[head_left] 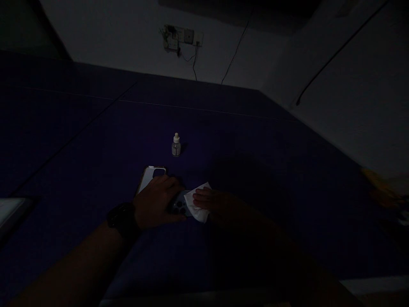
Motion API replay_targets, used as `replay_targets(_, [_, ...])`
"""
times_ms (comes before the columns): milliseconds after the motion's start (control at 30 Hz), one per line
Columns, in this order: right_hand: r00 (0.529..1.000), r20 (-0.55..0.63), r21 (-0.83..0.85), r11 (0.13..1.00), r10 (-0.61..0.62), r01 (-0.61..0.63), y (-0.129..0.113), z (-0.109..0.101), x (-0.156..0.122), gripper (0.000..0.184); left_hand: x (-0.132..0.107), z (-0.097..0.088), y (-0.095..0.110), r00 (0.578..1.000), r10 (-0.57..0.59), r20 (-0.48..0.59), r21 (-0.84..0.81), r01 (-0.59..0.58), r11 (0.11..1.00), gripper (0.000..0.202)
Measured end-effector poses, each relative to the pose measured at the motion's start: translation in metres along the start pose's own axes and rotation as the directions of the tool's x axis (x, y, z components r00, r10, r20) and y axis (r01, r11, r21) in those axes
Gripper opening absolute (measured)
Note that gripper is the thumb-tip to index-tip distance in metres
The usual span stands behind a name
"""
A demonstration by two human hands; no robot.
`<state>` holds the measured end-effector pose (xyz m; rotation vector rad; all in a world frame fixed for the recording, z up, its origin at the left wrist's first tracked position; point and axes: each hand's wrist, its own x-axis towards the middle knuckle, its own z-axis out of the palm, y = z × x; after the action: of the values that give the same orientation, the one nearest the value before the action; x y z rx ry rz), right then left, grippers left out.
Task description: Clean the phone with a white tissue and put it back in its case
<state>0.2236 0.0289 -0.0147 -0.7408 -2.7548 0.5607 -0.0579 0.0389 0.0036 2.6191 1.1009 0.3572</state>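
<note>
Left grip [155,202]: closed, clasping a smartphone [179,204] that is lying back-up, its camera lenses showing just beyond the fingertips. Right grip [212,202]: fingers closing down, pressing a white wipe [197,204] against the phone's back. Black wristwatch [123,219]: sitting on the left wrist, just behind the grip. Phone case [150,179], dark-rimmed: lying partly under the left grip, on the dark blue bench [96,140]. Small dropper bottle [176,146]: standing upright ahead of the grip, apart from it. Wall socket panel [182,36]: mounted well beyond the grip, past the bench's far edge, trailing black cables [194,64].
</note>
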Motion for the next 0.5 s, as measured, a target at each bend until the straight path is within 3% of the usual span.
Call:
replay_targets(167, [0.99,-0.058,-0.034,0.991,0.127,-0.129,0.0038,-0.0014,-0.0049,0.051,-0.0003,-0.0006,-0.0002,1.0,0.005,0.008,-0.01,-0.005,1.0,0.063])
replay_targets(333, [0.999,-0.003,-0.015,0.999,0.04,-0.04,0.0021,-0.005,-0.0024,0.051,0.0,-0.001,0.0002,1.0,0.004,-0.011,0.002,-0.004,1.0,0.065])
replay_targets(500, [0.988,-0.039,-0.036,0.988,0.151,-0.152,0.0053,-0.004,-0.0045,0.051,0.0009,-0.0023,0.0016,0.999,-0.013,0.031,-0.014,0.014,1.0,0.066])
